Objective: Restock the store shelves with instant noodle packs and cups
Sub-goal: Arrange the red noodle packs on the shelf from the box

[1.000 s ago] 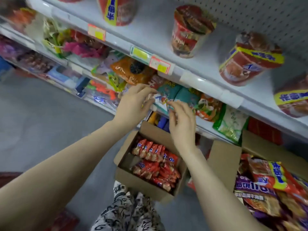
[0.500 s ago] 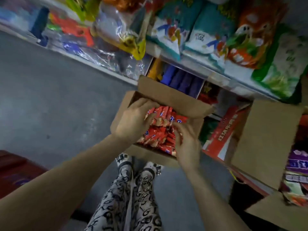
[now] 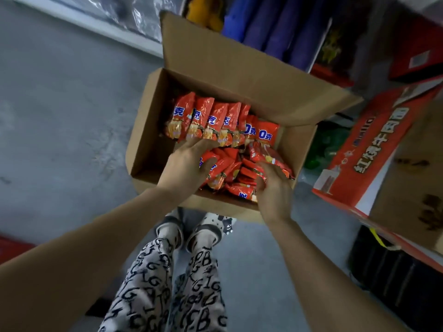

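Note:
An open cardboard box (image 3: 148, 130) sits on the floor below me, holding several red-orange instant noodle packs (image 3: 211, 118) standing in rows. My left hand (image 3: 187, 164) reaches into the box; its fingers and thumb curl round packs in the near row. My right hand (image 3: 273, 188) is also inside the box at the right, fingers curled round a red pack (image 3: 271, 156) that tilts up out of the row.
A large red printed carton (image 3: 364, 149) and a brown box (image 3: 407, 188) stand at the right. Bottom shelf goods, blue and yellow packs (image 3: 263, 25), lie behind the box's raised flap. A dark crate (image 3: 393, 279) sits lower right. My feet stand just before the box on grey floor.
My view dropped from the shelves down to the box. Both hands came down from the shelf edge into the box and closed on noodle packs.

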